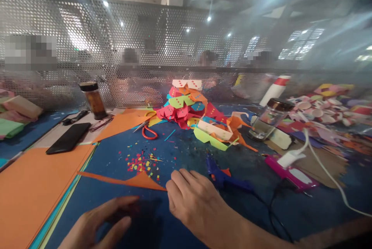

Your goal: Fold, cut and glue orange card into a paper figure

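Observation:
My left hand lies low at the front with its fingers stretched out over the blue mat, holding nothing. My right hand rests knuckles up beside it, fingers curled down onto the mat, next to the tip of an orange paper scrap. What the right fingers hold, if anything, is hidden. Small coloured paper bits lie scattered just beyond. A blue glue gun lies right of my right hand.
Orange-handled scissors, a pile of folded coloured paper pieces, orange card sheets, a black phone, a dark jar, a tipped glass jar, a pink device with white cable. People sit behind a perforated metal screen.

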### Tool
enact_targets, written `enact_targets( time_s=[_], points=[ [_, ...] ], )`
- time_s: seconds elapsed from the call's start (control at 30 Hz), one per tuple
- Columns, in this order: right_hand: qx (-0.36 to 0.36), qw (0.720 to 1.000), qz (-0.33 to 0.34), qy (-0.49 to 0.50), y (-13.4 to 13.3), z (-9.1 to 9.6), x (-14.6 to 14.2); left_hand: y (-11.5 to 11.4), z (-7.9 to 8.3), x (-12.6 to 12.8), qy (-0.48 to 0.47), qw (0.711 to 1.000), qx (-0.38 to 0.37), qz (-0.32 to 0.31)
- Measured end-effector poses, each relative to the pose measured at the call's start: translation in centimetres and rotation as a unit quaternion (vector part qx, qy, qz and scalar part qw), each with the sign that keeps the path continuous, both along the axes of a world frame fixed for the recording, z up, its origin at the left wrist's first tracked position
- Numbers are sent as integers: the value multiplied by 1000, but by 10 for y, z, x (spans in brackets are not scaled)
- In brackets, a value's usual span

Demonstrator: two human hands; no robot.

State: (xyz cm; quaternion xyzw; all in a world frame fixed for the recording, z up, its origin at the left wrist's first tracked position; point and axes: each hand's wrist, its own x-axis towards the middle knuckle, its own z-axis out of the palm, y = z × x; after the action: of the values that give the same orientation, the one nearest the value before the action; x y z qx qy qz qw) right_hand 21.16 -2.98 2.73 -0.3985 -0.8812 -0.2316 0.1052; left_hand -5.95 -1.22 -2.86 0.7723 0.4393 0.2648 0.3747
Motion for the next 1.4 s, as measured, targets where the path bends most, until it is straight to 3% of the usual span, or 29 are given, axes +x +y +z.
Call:
enact_targets(
  time_s=[0.07, 0.17, 0.37, 0.47, 0.57, 0.7, 0.77, 0.87, 0.9, 0.97, 1.1, 1.17, 1.23, 1.33, 1.4],
  points=[
    [38, 998, 3, 42, -6, 2, -4, 6, 16, 19, -31, 992, -122, -30],
    [76, 994, 23, 71, -12, 3, -11, 12, 34, 41, -101, 978, -179, -34],
    [106, 990, 43, 85, -11, -1, -20, 16, 50, 66, -118, 966, -222, 60],
    [83, 987, 45, 132, -9, 8, -16, 27, 57, 65, -149, 962, -225, 30],
    [36, 960, 22, 277, -4, 26, -6, 43, 73, 56, -110, 971, -207, -48],
    [-120, 877, -24, 465, 12, 49, 3, 53, 98, 45, 63, 978, -162, -114],
    [-264, 804, -13, 532, 21, 53, 2, 54, 105, 45, 126, 973, -152, -117],
    [-444, 668, 12, 597, 32, 49, -4, 56, 107, 50, 135, 954, -199, -178],
    [-472, 632, 11, 614, 34, 46, -6, 57, 105, 52, 114, 945, -223, -209],
    [-483, 588, -8, 649, 37, 40, -8, 62, 98, 54, 62, 939, -243, -235],
    [-462, 537, -35, 705, 41, 33, -5, 76, 77, 49, -4, 969, -190, -160],
    [-458, 547, -40, 700, 41, 31, -2, 83, 66, 42, -18, 975, -179, -128],
    [-466, 593, -58, 654, 37, 27, 3, 90, 57, 36, -19, 978, -180, -105],
    [-464, 693, -105, 542, 26, 16, 10, 97, 48, 29, -2, 982, -173, -68],
    [-350, 803, -105, 472, 15, 7, 13, 100, 44, 28, 21, 982, -178, -60]
  ],
)
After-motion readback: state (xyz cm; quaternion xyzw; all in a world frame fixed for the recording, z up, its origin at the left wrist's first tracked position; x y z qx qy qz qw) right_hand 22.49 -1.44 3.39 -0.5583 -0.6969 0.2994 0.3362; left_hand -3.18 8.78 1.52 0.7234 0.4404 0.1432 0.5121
